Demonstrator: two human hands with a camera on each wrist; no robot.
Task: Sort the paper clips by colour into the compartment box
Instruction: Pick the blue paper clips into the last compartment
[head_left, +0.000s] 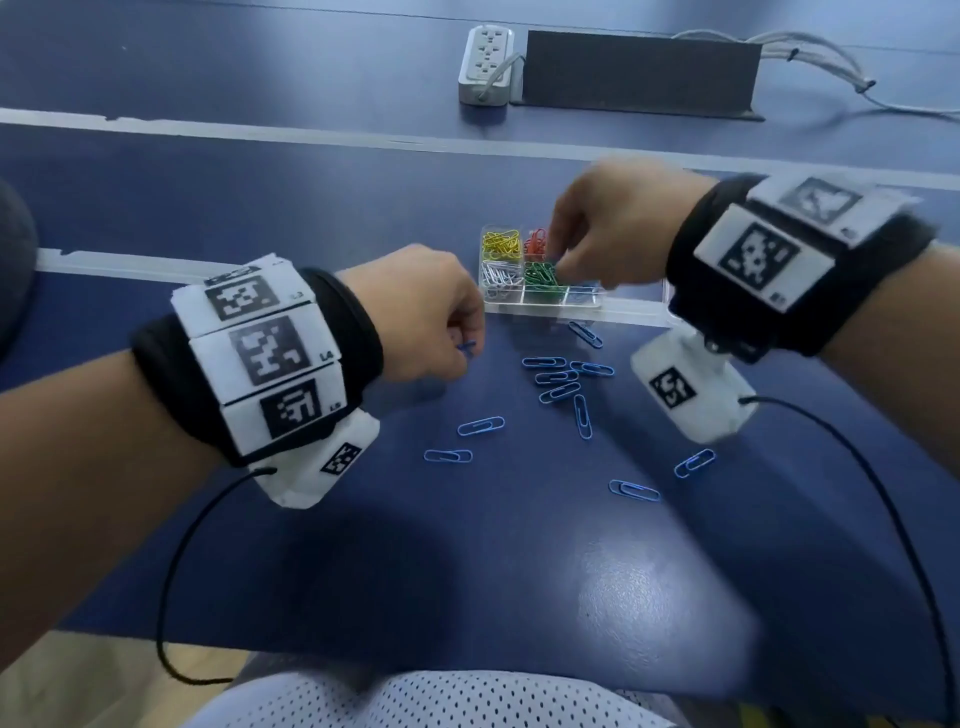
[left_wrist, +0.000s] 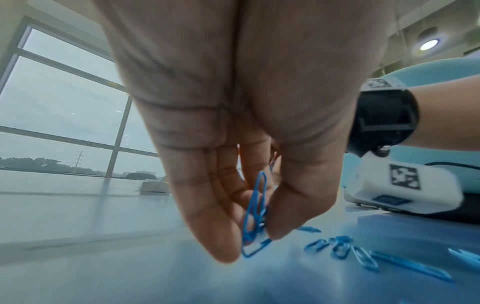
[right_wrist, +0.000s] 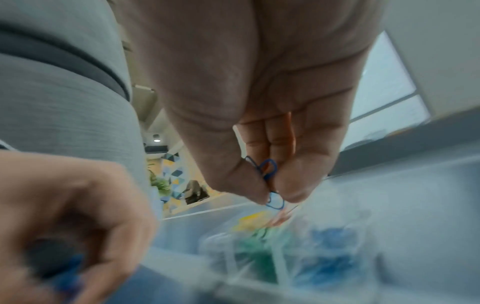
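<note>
Left hand (left_wrist: 233, 127) pinches several blue clips (left_wrist: 255, 214) between thumb and fingers (left_wrist: 207, 205), just above the counter (head_left: 519, 571). Right hand (head_left: 613, 228) pinches blue clips (right_wrist: 270, 181) at its fingertips over the compartment box (head_left: 545, 304). Loose blue clips (head_left: 563, 384) lie on the counter between both hands.

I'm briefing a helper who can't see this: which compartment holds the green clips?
Find the clear compartment box under the right hand. The green clips fill its middle cell, right of the white clips, below the red ones.
</note>
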